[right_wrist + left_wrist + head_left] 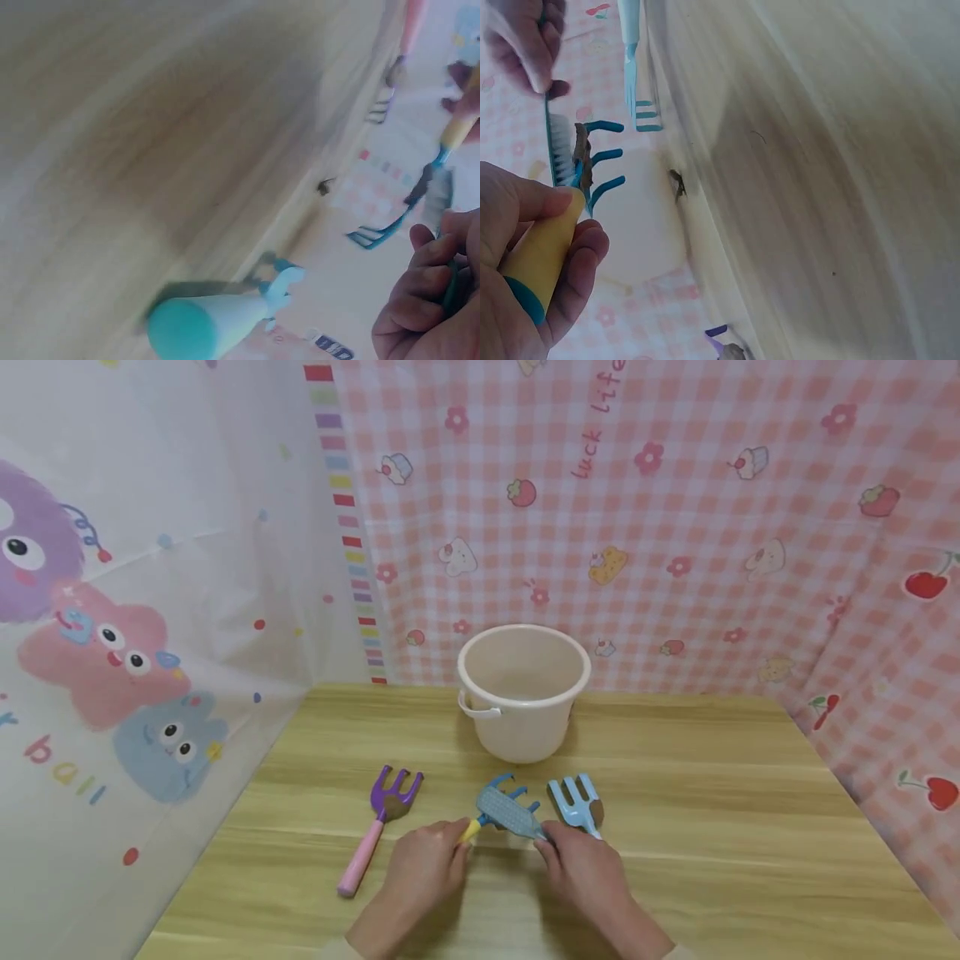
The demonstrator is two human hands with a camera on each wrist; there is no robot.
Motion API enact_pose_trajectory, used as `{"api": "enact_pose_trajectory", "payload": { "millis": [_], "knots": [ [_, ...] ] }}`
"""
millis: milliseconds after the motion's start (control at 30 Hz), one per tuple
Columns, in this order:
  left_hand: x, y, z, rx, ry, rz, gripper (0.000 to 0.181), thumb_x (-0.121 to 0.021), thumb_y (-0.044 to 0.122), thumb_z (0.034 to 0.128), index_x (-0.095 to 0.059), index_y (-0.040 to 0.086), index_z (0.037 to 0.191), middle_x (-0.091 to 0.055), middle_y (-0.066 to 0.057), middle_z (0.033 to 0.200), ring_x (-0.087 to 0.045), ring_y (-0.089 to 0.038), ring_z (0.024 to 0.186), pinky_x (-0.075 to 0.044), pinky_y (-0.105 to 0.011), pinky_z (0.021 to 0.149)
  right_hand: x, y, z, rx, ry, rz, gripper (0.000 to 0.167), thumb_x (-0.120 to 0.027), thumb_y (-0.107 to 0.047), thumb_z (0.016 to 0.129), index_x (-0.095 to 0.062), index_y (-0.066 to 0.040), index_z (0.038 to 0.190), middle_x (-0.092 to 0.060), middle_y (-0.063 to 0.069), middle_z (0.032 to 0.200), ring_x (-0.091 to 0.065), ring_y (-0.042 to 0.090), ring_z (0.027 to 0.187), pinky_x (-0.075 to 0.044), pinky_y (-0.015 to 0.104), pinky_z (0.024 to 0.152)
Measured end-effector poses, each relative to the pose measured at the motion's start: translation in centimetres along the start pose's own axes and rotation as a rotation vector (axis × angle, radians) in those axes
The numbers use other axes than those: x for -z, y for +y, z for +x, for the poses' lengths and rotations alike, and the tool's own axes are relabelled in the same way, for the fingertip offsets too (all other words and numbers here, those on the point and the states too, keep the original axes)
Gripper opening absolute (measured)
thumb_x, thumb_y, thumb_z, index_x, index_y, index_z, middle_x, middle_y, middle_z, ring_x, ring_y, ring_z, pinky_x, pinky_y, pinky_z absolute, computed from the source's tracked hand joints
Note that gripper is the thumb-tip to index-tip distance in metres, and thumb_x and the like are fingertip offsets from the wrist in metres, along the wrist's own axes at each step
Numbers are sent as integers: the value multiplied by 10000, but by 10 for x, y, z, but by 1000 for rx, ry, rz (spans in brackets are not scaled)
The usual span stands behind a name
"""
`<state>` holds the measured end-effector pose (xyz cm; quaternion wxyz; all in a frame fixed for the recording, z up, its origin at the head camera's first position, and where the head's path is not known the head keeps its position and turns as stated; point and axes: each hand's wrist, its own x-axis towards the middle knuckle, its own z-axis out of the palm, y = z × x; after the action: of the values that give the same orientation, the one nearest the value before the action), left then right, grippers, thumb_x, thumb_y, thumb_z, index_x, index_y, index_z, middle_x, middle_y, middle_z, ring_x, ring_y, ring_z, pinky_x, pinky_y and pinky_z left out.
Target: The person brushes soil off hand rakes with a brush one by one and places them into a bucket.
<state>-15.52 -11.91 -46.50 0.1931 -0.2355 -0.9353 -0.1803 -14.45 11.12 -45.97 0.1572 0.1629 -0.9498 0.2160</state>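
Observation:
My left hand [423,864] grips the yellow handle [546,244] of a small garden rake with blue curved tines [607,155]. A brown, mud-like patch [583,157] covers part of the rake's head. In my right hand [588,870] is a brush [510,812] with a blue-grey back and white bristles [564,150]. The bristles face the muddy side of the rake head and appear to touch it. Both tools are held above the table. Beside my right hand lies a light-blue hand fork [576,807] with a brown patch on it; its handle is partly hidden in the head view.
A cream bucket [523,731] stands behind the tools, its handle lowered. On the left lies a purple fork [390,800] with a pink handle and a brown patch. A small dark clump [677,184] rests on the wooden table [712,793]. Patterned cloths hang around.

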Motion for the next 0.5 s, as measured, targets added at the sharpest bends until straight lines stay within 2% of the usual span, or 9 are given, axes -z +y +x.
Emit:
{"api": "enact_pose_trajectory", "payload": {
  "millis": [133, 233, 400, 500],
  "knots": [
    [2, 5, 1, -24, 6, 10, 279, -757, 98, 803, -727, 32, 1072, -717, -79, 822, -674, -211, 645, -537, -319, 534, -4, 8, 5, -67, 7, -12, 86, -683, -213, 926, -639, -149, 890, -610, -12, 685, -588, 222, 567, -428, 388, 447],
    [3, 8, -1, -39, 6, 0, 256, -762, 92, 799, -731, 34, 1046, -715, -74, 816, -679, -217, 649, -538, -322, 529, -5, 15, 9, -96, 7, -17, 145, -680, -210, 932, -692, -88, 1011, -684, 55, 766, -643, 276, 619, -472, 416, 479],
    [1, 7, -2, -31, -5, -14, 190, -747, 93, 812, -725, 61, 998, -698, -52, 781, -661, -201, 624, -517, -307, 510, -3, 19, 16, -101, -39, -2, 174, -661, -198, 951, -685, -48, 1037, -674, 60, 751, -627, 250, 603, -471, 392, 476],
    [0, 5, -2, -14, -28, -10, 183, -745, 92, 813, -726, 61, 993, -703, -54, 788, -664, -205, 632, -521, -311, 518, -1, 19, 17, -118, -32, 18, 160, -647, -207, 962, -680, -61, 1018, -659, 42, 740, -610, 233, 605, -467, 402, 494]
  ]
}}
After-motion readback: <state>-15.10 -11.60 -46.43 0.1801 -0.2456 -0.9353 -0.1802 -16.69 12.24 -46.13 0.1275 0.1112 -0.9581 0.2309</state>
